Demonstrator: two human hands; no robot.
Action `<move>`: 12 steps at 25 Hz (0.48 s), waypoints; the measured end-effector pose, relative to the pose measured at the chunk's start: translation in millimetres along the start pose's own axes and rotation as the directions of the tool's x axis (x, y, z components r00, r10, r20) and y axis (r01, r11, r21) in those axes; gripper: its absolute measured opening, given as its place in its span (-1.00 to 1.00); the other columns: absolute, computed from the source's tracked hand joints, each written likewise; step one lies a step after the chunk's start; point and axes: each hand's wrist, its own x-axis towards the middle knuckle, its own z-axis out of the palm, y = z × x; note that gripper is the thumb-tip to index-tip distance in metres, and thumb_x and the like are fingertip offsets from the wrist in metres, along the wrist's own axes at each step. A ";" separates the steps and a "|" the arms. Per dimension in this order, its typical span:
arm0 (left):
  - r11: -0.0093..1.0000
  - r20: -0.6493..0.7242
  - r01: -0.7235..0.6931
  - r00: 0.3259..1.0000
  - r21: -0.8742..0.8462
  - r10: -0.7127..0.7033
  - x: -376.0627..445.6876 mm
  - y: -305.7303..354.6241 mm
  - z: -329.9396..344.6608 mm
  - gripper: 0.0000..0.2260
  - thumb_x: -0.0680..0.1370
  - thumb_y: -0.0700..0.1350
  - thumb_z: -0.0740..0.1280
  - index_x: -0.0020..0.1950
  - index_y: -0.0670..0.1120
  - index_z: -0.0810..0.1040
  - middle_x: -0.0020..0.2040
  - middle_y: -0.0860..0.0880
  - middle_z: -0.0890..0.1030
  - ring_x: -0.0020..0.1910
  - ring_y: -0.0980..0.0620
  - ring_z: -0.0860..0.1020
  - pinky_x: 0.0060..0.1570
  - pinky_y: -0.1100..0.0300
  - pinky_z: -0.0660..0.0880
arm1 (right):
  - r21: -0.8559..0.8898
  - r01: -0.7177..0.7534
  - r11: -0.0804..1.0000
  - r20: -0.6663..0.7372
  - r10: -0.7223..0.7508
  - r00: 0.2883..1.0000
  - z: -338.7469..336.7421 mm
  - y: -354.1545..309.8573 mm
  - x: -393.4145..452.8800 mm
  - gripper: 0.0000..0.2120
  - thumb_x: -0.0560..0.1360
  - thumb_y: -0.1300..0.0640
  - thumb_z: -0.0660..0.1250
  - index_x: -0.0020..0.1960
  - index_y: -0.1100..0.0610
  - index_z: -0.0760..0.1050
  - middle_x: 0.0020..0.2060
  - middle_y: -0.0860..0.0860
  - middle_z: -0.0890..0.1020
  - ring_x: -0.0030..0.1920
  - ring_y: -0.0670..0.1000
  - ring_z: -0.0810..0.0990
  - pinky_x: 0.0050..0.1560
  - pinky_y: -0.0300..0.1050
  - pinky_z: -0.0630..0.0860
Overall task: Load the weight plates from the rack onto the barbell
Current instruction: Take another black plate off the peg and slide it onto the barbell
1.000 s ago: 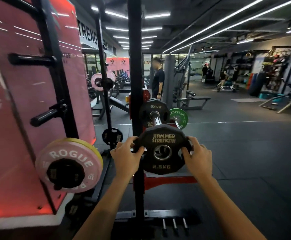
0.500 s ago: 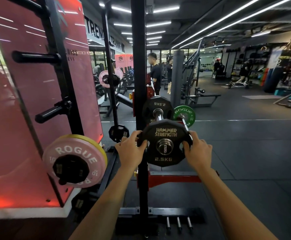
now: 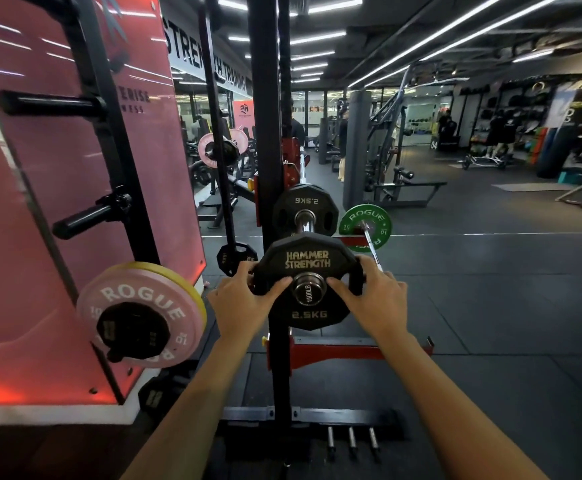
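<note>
A black 2.5 kg Hammer Strength plate sits on the end of the barbell sleeve, whose chrome cap shows through the plate's hole. My left hand grips the plate's left edge and my right hand its right edge, thumbs on its face. Further along the same bar sits a second black 2.5 kg plate. On the plate rack at left hangs a pink and yellow Rogue plate.
A black rack upright stands just behind the plate. A green Rogue plate sits on another bar to the right. Empty rack pegs stick out at left. Several people stand in the distance. Dark rubber floor spreads to the right.
The plate has slid onto the barbell sleeve: its cap now shows through the hole. My thumbs have moved onto the plate's face. The view has come closer.
</note>
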 end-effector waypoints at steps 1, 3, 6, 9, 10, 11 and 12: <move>1.000 -0.016 -0.002 1.000 0.016 0.003 0.7 -0.7 1.7 -0.28 0.27 0.64 0.10 0.09 0.11 0.49 -0.15 0.15 0.59 -0.06 0.03 0.57 0.06 -0.13 0.49 | 0.005 0.009 1.000 -0.015 -0.009 1.000 1.9 0.9 1.7 -0.40 0.40 -0.42 0.22 0.24 -0.02 0.42 -0.10 -0.07 0.64 -0.02 0.06 0.60 0.06 0.04 0.38; 0.999 -0.027 0.005 1.000 0.038 -0.004 4.5 -5.0 6.2 -0.28 0.27 0.64 0.10 0.07 0.10 0.50 -0.15 0.14 0.61 -0.06 0.02 0.57 0.06 -0.15 0.48 | 0.006 0.029 1.000 -0.026 -0.029 0.999 6.1 1.7 7.2 -0.41 0.41 -0.41 0.22 0.26 -0.03 0.42 -0.07 -0.06 0.64 0.00 0.06 0.59 0.06 0.03 0.38; 0.999 -0.006 0.023 1.000 0.028 -0.023 15.7 -13.1 18.2 -0.33 0.28 0.63 0.15 0.06 0.12 0.46 -0.13 0.14 0.62 -0.06 0.02 0.59 0.04 -0.16 0.50 | -0.019 0.045 0.999 -0.031 -0.046 0.998 14.2 5.4 22.2 -0.42 0.42 -0.39 0.25 0.27 -0.03 0.40 -0.06 -0.04 0.64 0.02 0.09 0.58 0.07 0.04 0.37; 0.999 0.013 0.030 0.999 -0.016 -0.030 35.8 -18.5 36.2 -0.35 0.28 0.63 0.17 0.07 0.14 0.44 -0.12 0.14 0.62 -0.06 0.02 0.61 0.02 -0.15 0.52 | -0.027 0.037 0.999 -0.041 -0.038 0.998 30.8 12.1 42.7 -0.42 0.42 -0.39 0.26 0.26 -0.02 0.41 -0.11 -0.03 0.64 -0.02 0.11 0.58 0.04 0.04 0.35; 0.999 0.012 0.025 1.000 -0.028 -0.025 44.7 -20.0 42.4 -0.36 0.28 0.63 0.18 0.06 0.15 0.44 -0.13 0.16 0.61 -0.07 0.03 0.61 0.02 -0.15 0.52 | -0.030 0.030 0.999 -0.046 -0.031 0.998 37.6 14.8 50.0 -0.42 0.42 -0.39 0.26 0.25 -0.01 0.42 -0.12 -0.03 0.64 -0.03 0.10 0.58 0.03 0.04 0.35; 0.999 0.011 0.021 1.000 -0.038 -0.021 54.5 -22.2 49.2 -0.37 0.28 0.62 0.19 0.05 0.15 0.44 -0.14 0.18 0.59 -0.08 0.05 0.60 0.03 -0.15 0.52 | -0.037 0.021 0.999 -0.050 -0.023 0.998 44.7 17.9 57.5 -0.43 0.42 -0.39 0.26 0.24 -0.01 0.43 -0.13 -0.04 0.64 -0.04 0.10 0.58 0.02 0.02 0.33; 0.999 0.008 0.018 1.000 -0.047 -0.017 65.2 -25.3 57.1 -0.37 0.27 0.62 0.20 0.05 0.16 0.44 -0.16 0.21 0.58 -0.08 0.05 0.60 0.03 -0.16 0.51 | -0.050 0.009 0.999 -0.050 -0.011 0.999 52.0 21.3 65.4 -0.43 0.42 -0.39 0.25 0.23 -0.01 0.43 -0.13 -0.04 0.64 -0.05 0.10 0.58 0.01 0.00 0.31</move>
